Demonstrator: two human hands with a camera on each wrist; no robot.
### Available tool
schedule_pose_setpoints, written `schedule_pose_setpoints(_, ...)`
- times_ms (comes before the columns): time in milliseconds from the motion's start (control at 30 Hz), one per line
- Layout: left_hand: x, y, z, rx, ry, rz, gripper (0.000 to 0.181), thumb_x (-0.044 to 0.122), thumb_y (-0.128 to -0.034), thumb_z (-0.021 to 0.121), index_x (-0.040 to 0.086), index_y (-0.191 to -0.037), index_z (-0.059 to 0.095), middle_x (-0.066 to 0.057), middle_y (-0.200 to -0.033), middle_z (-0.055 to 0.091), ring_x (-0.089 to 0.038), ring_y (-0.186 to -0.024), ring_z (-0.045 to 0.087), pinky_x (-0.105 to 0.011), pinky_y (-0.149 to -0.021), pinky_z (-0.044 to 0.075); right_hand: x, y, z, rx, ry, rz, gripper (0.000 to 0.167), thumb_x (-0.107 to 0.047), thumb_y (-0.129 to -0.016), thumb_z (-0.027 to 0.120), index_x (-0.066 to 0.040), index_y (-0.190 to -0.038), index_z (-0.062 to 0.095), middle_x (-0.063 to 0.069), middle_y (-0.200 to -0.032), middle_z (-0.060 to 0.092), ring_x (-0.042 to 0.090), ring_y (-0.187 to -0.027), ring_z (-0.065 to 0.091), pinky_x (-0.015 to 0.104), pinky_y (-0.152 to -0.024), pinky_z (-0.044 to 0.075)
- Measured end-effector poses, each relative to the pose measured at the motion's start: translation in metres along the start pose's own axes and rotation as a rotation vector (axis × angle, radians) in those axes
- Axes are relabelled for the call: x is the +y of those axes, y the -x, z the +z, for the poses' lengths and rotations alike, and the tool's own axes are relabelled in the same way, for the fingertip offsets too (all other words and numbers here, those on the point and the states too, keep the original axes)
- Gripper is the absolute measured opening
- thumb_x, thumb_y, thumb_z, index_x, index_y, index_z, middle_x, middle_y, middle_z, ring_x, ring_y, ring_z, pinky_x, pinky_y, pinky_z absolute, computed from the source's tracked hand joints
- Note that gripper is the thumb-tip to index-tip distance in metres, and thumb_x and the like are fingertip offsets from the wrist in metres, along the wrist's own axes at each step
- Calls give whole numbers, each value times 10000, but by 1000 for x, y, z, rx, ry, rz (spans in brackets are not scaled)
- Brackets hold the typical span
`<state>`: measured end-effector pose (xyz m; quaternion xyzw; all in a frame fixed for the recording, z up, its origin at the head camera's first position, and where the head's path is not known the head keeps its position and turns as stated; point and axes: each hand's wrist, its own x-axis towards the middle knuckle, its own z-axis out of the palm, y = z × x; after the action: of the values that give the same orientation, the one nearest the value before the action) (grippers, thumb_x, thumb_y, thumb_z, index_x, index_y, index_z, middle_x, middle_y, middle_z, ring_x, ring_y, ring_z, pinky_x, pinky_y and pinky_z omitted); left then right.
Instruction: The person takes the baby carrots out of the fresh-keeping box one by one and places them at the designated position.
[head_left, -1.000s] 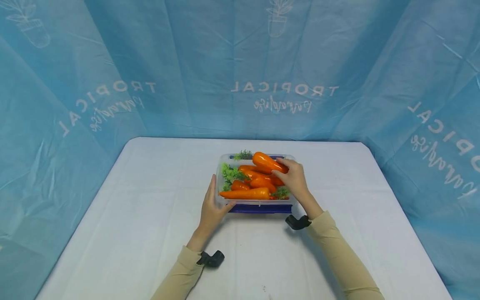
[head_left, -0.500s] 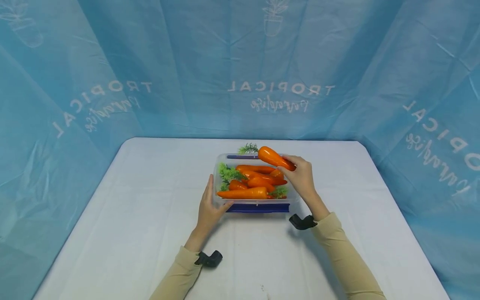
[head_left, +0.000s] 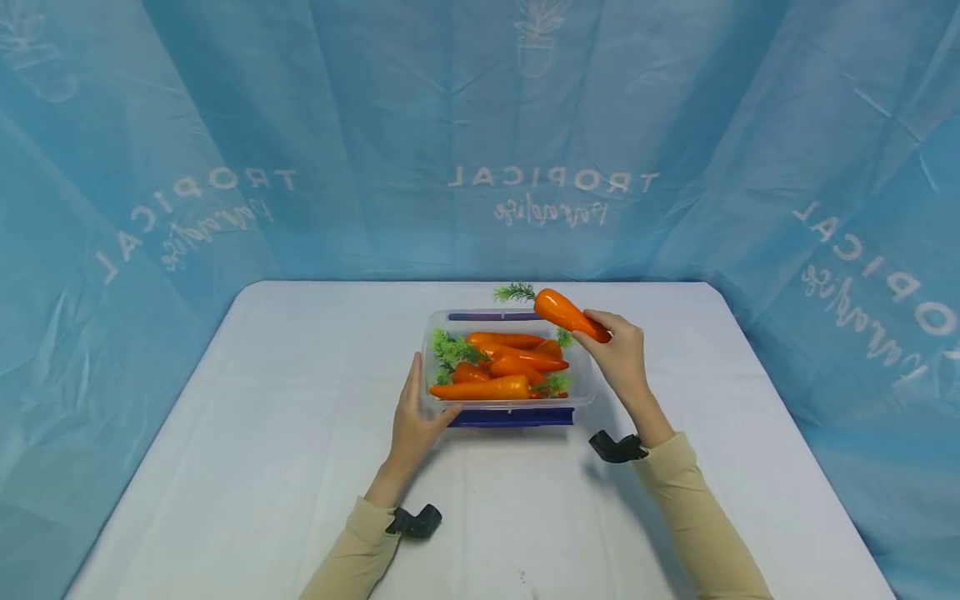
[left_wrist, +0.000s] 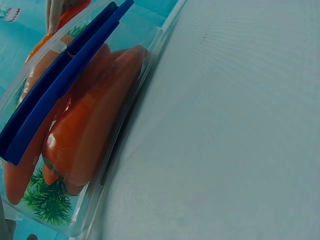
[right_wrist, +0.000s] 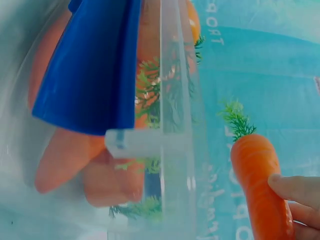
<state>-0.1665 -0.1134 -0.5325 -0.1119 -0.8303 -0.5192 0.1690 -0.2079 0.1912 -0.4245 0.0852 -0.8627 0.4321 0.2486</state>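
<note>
A clear plastic box point(head_left: 587, 392) with blue latch flaps point(head_left: 512, 417) stands on the table, holding several orange carrots point(head_left: 483, 389) with green tops point(head_left: 450, 346). The left hand point(head_left: 412, 429) rests against the box's left side, thumb at its near left corner. Above the box's far right corner, the right hand point(head_left: 621, 354) pinches one carrot point(head_left: 561, 310) by its narrow part, leafy top pointing left. In the right wrist view that carrot point(right_wrist: 257, 175) is seen between thumb and fingers, beside the box wall point(right_wrist: 177, 150). The left wrist view shows carrots point(left_wrist: 95, 125) through the box side.
The box stands toward the far edge of the white-covered table point(head_left: 262, 417). Blue printed curtains point(head_left: 375, 150) hang behind the table and at both sides. Each wrist wears a black device, one at the left point(head_left: 416, 522) and one at the right point(head_left: 617, 448).
The right hand has lifted its carrot up and rightward out of the box, and its leafy top now shows clear of the rim. The left hand has stayed against the box.
</note>
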Motion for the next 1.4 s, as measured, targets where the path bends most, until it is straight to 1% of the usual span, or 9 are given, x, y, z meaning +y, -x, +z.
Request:
schedule_pose_setpoints(100, -1, 1, 0, 4, -5, -4, 1020, 376, -786, 756, 134, -1544, 118, -124, -1590, 211, -330, -1449, 247, -542, -1165, 237, 1, 1, -5, 18, -1, -3, 362, -36, -775, 765, 86, -1102, 670, 259, -1057, 687, 381, -922, 659, 485, -806, 566)
schedule_pose_setpoints(267, -2, 0, 0, 5, -5, 8, 1021, 379, -786, 757, 128, -1543, 120, -125, -1590, 209, -331, -1448, 248, -543, -1164, 237, 4, 4, -12, 53, 22, 1, 364, -34, -770, 769, 85, -1099, 672, 258, -1046, 691, 377, -911, 661, 496, -802, 563)
schedule_pose_setpoints(500, -5, 1, 1, 3, -4, 13, 1022, 394, -789, 753, 142, -1545, 113, -132, -1591, 203, -327, -1453, 238, -536, -1168, 234, 12, 10, -19, 53, 36, 33, 357, -44, -788, 757, 73, -1114, 668, 256, -1065, 685, 378, -927, 651, 493, -819, 561)
schedule_pose_setpoints(767, -7, 0, 2, 0, -9, 14, 1014, 369, -793, 751, 160, -1546, 105, -101, -1598, 193, -321, -1456, 236, -536, -1170, 233, 22, 15, -26, 90, 55, 64, 364, -48, -786, 758, 72, -1119, 668, 252, -1064, 688, 365, -913, 652, 494, -812, 559)
schedule_pose_setpoints(1100, -6, -1, 2, 1, -16, 19, 1018, 403, -794, 746, 147, -1546, 108, -116, -1594, 198, -332, -1450, 245, -543, -1163, 241, 34, 17, -30, 139, 58, 85, 352, -23, -779, 759, 104, -1094, 667, 291, -1038, 680, 409, -878, 654, 511, -778, 564)
schedule_pose_setpoints(1400, -5, 0, 1, -10, -4, 0, 1016, 359, -794, 751, 143, -1546, 102, -120, -1595, 196, -313, -1458, 233, -527, -1174, 228, 46, 21, -28, 179, 46, 121, 317, -24, -779, 760, 117, -1050, 678, 294, -1007, 687, 405, -838, 671, 514, -741, 561)
